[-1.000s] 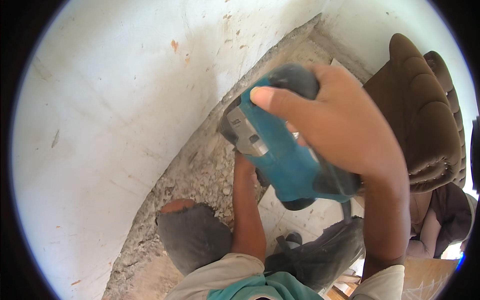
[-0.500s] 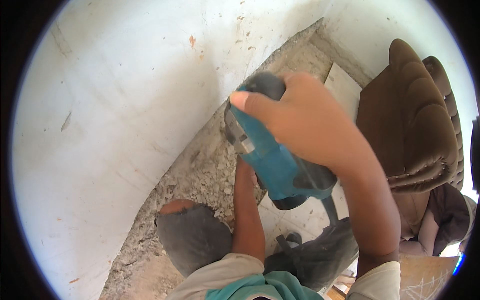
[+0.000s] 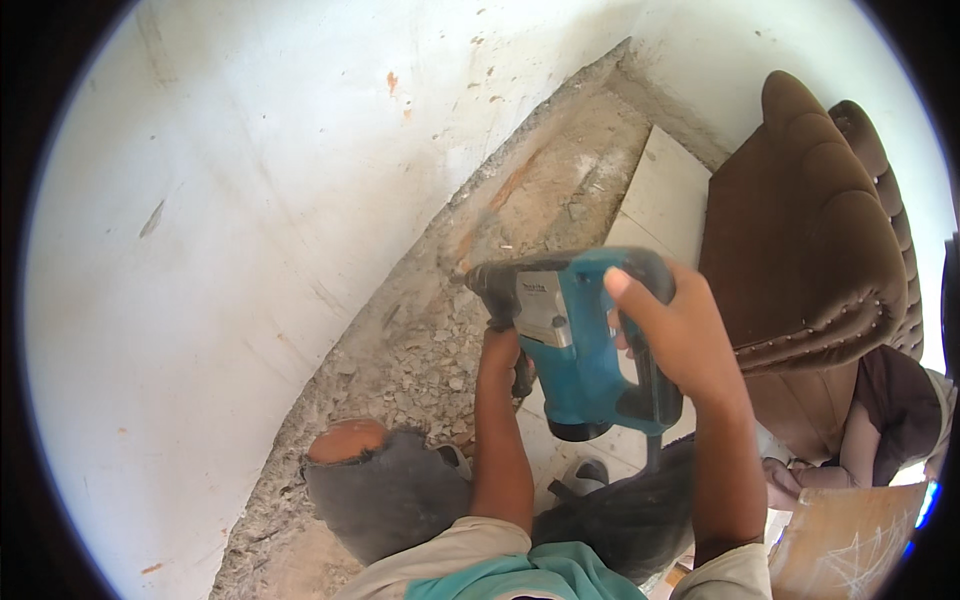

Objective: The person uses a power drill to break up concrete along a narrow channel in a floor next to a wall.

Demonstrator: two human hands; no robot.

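A teal and black demolition hammer (image 3: 562, 375) is held across the front of me, its black nose pointing left toward the foot of the white wall. My right hand (image 3: 685, 335) is wrapped round its rear D-shaped handle, thumb along the top. Below the nose, my left hand (image 3: 503, 355) grips the black side handle (image 3: 522, 375), its fingers partly hidden by the tool. Whether the bit touches the wall or floor I cannot tell. Beneath the tool lies broken rubble (image 3: 425, 370) in a stripped strip of floor.
The white wall (image 3: 220, 220) runs along the left. Pale floor tiles (image 3: 665, 185) border the stripped strip. A brown tufted sofa (image 3: 815, 230) stands at right, with a person's folded arms (image 3: 850, 465) near it. A wooden board (image 3: 835, 545) is at lower right.
The hammer has swung from upright, near my view, to lower and more level, its nose now toward the wall base. My right hand has moved right and down with it.
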